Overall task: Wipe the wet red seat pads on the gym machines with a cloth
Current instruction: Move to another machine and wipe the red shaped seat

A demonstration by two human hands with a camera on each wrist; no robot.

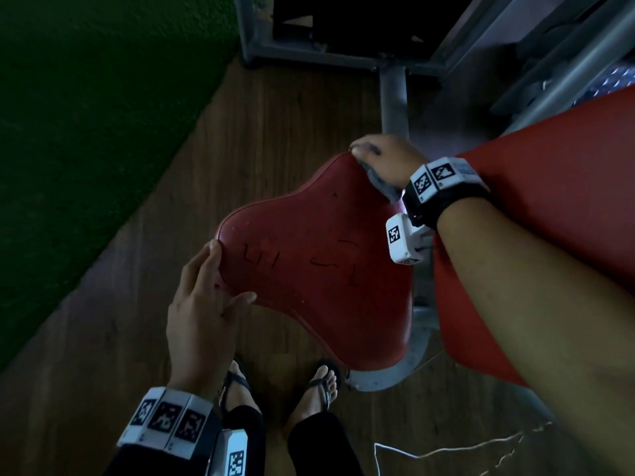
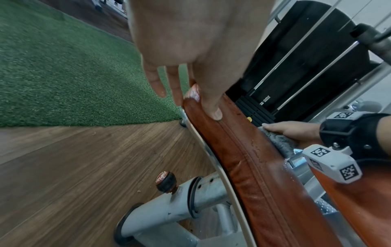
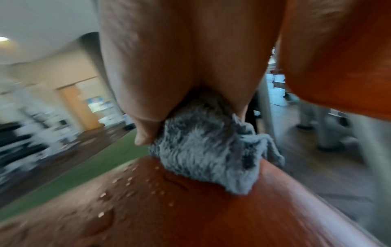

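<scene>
A red seat pad with small tears sits at the centre of the head view. Water drops lie on the seat pad in the right wrist view. My right hand is at the seat's far corner and grips a grey fluffy cloth, pressing it on the pad. The cloth is bunched under the thumb and palm. My left hand rests on the seat's left edge with fingers straight. Its thumb presses on the seam of the seat pad. A red back pad stands to the right.
Green turf borders the wood floor on the left. The grey machine frame and a black weight stack stand beyond the seat. An adjusting knob sticks out below it. My sandalled feet and a white cable are near.
</scene>
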